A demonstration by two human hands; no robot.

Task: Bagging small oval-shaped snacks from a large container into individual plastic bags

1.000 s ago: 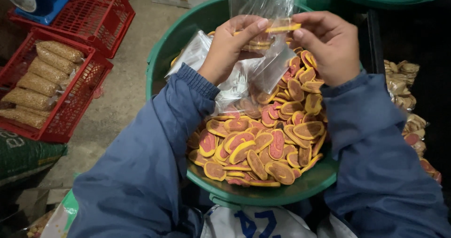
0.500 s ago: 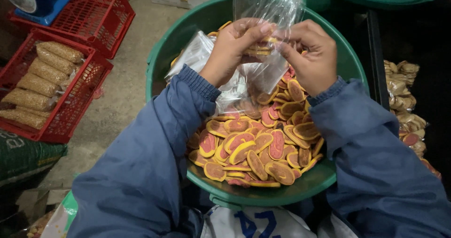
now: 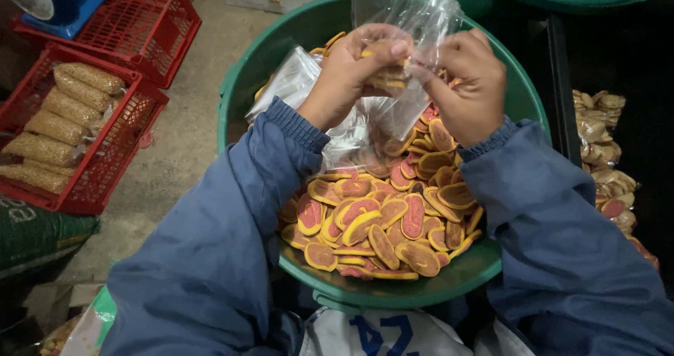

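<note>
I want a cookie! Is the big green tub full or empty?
Partly full. The green tub holds a heap of pink-and-yellow oval biscuits on the near side, while its far inner wall shows bare.

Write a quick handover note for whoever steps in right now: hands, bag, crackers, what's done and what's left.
Left hand: shut on a small stack of crackers, pushing it into the clear bag.
Right hand: pinching the bag's mouth open.
Both are over the green tub, which holds many loose pink-and-yellow crackers.
Done: filled bags lie in the red crate to the left.
Left: this bag looks barely filled; the tub is far from emptied.
</note>
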